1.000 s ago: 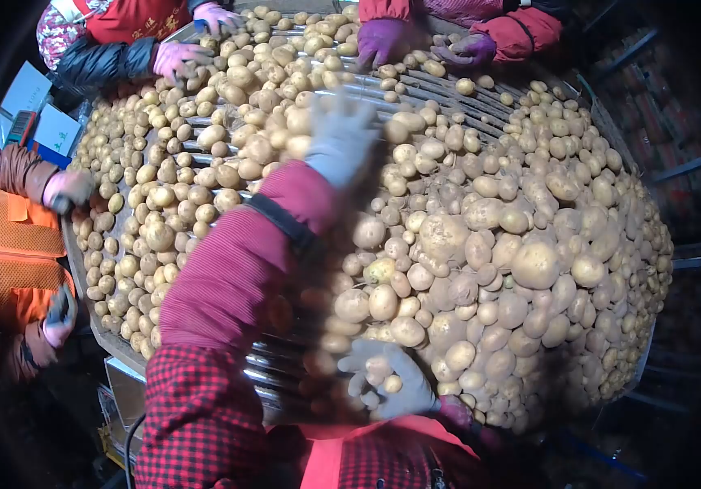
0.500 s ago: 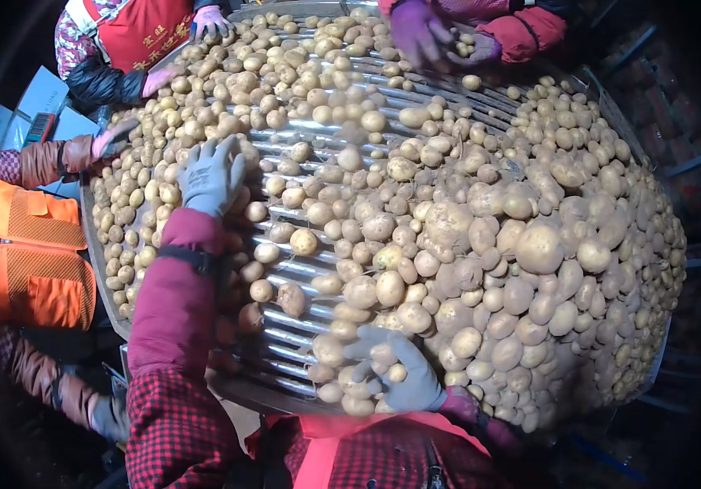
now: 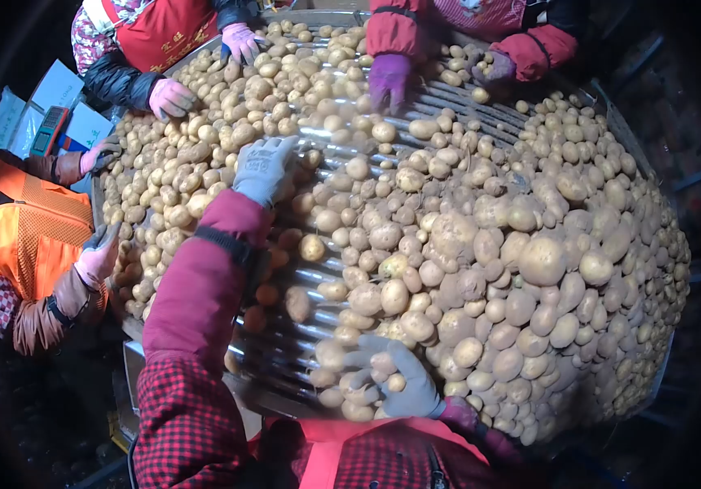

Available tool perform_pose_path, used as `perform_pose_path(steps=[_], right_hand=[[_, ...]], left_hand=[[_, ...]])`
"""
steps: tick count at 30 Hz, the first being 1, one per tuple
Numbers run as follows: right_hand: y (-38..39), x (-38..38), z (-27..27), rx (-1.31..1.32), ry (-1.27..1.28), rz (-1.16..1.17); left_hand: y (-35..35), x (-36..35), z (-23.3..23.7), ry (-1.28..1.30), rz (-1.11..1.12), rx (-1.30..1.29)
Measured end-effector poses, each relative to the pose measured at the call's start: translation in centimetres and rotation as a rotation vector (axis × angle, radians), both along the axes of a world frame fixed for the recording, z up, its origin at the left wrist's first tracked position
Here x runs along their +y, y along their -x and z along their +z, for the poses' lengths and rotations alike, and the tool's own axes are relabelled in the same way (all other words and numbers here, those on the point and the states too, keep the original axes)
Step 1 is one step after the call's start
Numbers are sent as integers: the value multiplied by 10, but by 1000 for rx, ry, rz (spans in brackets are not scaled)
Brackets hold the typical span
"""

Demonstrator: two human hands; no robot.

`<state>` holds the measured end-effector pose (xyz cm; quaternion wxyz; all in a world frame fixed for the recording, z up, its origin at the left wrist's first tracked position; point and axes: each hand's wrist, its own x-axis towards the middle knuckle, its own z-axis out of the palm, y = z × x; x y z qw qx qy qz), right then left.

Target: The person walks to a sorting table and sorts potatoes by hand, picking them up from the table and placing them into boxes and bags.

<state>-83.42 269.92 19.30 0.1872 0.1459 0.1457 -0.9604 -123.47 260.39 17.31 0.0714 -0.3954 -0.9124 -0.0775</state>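
My left hand (image 3: 265,169), in a grey work glove, reaches across to the far side of the metal bars (image 3: 305,281). Its fingers are stretched and slightly bent, over the edge of the potato heap, and I see nothing held in them; the palm side is hidden. Near the front edge, my right hand (image 3: 409,383), also grey-gloved, lies palm up with its fingers curled around small potatoes (image 3: 383,363). More potatoes (image 3: 330,354) lie against its fingertips. The large heap of potatoes (image 3: 542,261) rises just to its right.
Co-workers stand round the table: one in an orange vest (image 3: 37,228) at left, one in a red apron (image 3: 163,37) at far left, one with purple gloves (image 3: 388,81) at the far side. A handheld device (image 3: 49,130) lies on boxes at left. The table has a raised rim (image 3: 639,151).
My left hand has moved right and farther away, onto the far end of the bars. My right hand stays with the small potatoes. The orange-vested co-worker's lower hand has risen to the table edge.
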Motion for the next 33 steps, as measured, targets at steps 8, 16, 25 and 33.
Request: perform_pose_path(steps=[8,16,25,33], right_hand=[[12,-2,29,-288,-74,-50],[15,3,4,-205,195,28],[23,-3,21,-188,223,76],[10,-4,30,-185,32,-17]], left_hand=[[62,36,-16,189,157,-191],[49,21,-24,-1,146,-217],[-140,-34,73,-447,-608,-981],[-69,-1,49,-360,-415,-310]])
